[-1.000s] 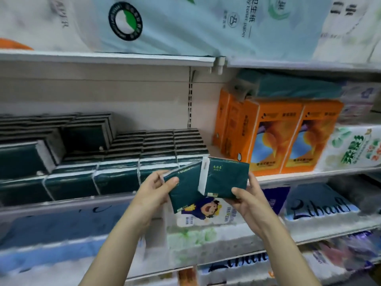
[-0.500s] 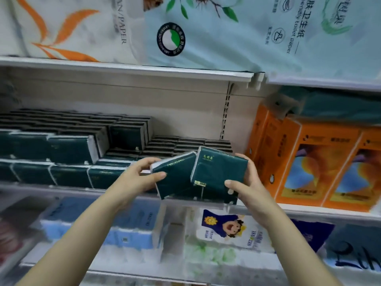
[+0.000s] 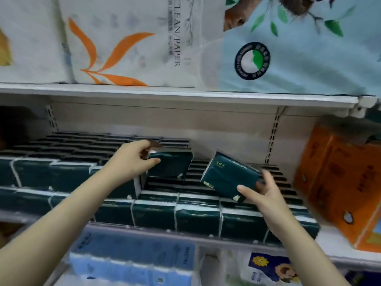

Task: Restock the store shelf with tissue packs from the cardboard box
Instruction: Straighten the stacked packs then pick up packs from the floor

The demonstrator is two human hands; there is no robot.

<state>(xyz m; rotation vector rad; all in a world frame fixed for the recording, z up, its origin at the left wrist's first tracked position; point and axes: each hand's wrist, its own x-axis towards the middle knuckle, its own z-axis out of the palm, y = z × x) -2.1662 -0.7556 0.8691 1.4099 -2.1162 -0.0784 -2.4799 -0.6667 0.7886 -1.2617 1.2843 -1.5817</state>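
Gripping a green pack (image 3: 172, 165) between thumb and curled fingers, the left hand (image 3: 132, 159) holds it upright at the right end of the taller stack (image 3: 61, 174) on the shelf (image 3: 144, 229). The right hand (image 3: 262, 195) clasps a second pack (image 3: 231, 178), tilted, above the lower rows (image 3: 195, 215); blur hides whether it touches them. Orange boxes (image 3: 340, 182) stand to the right.
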